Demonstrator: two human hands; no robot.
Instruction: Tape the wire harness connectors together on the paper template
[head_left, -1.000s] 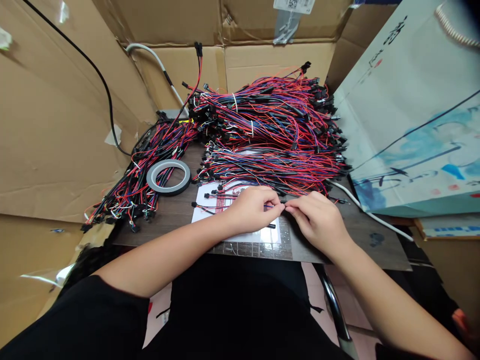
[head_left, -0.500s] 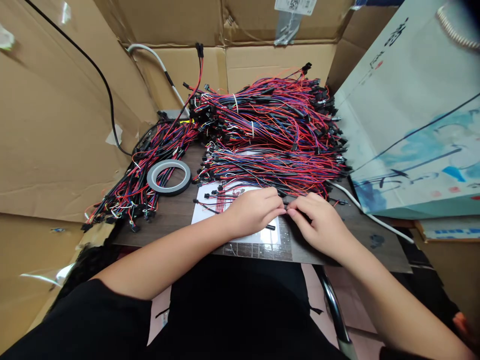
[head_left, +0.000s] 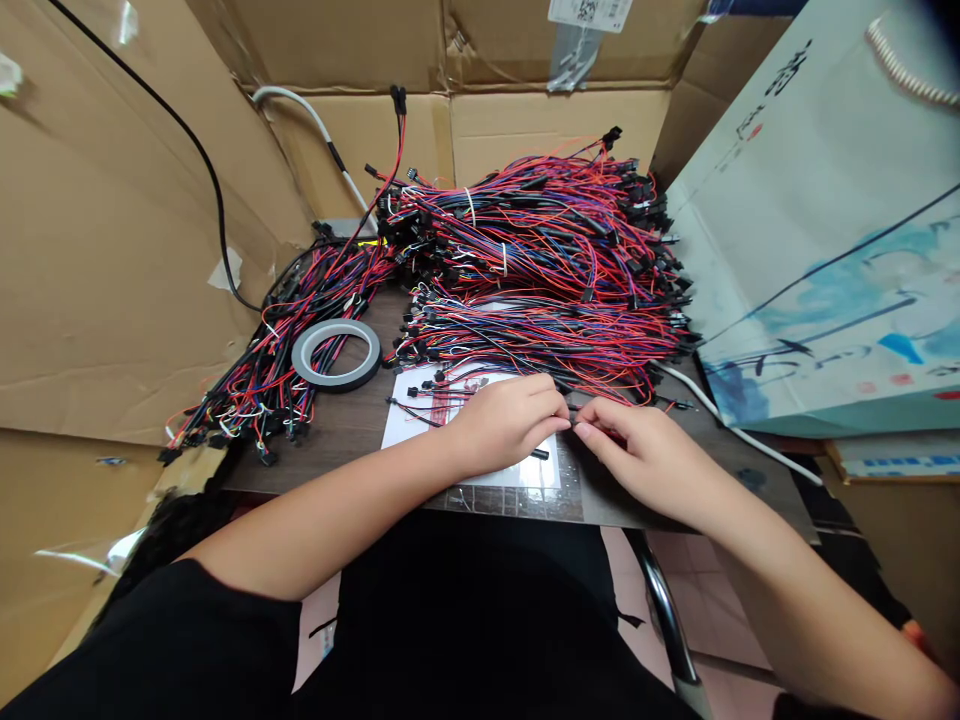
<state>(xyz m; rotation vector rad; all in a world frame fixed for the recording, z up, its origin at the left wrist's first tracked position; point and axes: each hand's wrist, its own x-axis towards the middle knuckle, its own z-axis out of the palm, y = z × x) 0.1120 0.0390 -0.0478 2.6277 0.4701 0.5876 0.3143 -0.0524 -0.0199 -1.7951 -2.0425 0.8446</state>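
Both hands pinch one thin dark wire (head_left: 574,422) above a white printed sheet (head_left: 397,425).
From my remote seat I see the left hand (head_left: 510,425) and right hand (head_left: 645,450) grasping it fingertip to fingertip, probably at a joint, though it is too small to be sure. I judge this piece unfinished; red, blue and black wire bundles (head_left: 540,335) lie beyond, and I cannot tell which are done or left. A grey-and-black tape roll (head_left: 337,379) rests left, by a tangled wire heap (head_left: 300,310). The pale blue-painted paper bag (head_left: 840,250) stands right, contents hidden.
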